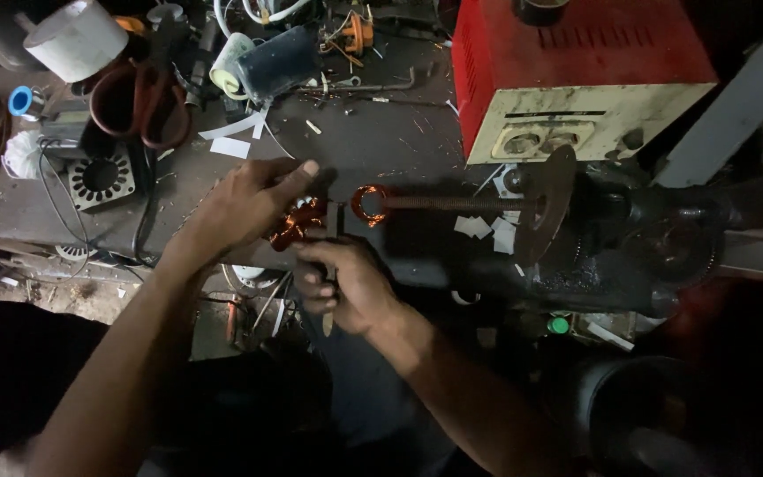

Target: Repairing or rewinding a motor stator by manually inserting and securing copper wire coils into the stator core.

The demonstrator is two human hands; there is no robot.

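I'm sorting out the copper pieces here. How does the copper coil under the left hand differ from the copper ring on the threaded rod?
The copper coil is a bunched, irregular bundle, partly covered by the left hand; the copper ring is a small neat loop with an open centre, untouched at the rod's tip. Both are shiny orange copper.
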